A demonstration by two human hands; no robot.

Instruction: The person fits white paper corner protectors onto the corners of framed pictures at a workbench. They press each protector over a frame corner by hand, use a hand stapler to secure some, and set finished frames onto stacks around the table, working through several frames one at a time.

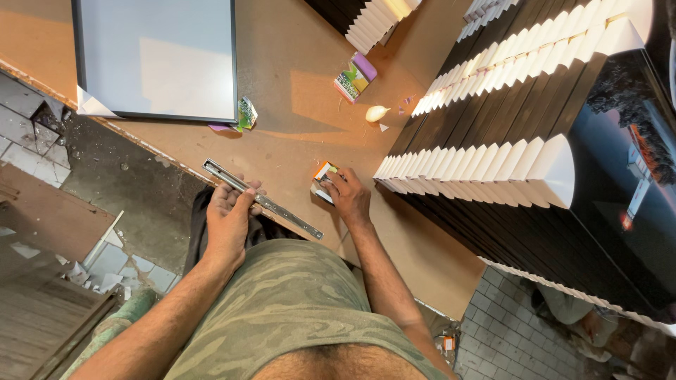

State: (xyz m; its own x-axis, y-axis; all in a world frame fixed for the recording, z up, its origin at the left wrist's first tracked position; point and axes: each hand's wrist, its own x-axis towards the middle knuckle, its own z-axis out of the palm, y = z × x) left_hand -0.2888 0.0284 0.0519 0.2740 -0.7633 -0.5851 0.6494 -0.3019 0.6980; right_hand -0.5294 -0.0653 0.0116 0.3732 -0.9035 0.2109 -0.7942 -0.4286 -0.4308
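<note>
The left hand (229,218) has its grip closed around a long metal rail (262,199), taken near the upper end, so most of the length runs out past the grip towards the right hand (347,197) and lies along the tabletop (296,91) edge. The right hand's grip presses down on a small orange and white box (324,172) just beyond the rail's far end. The rail looks stiff, slick and fairly heavy (a mid-length hold would balance better); the box seems light and crushable.

Brown board table (296,112), framed panel (155,56), small boxes (355,77), stacked black frames (507,141), metal strip (282,210)
</note>
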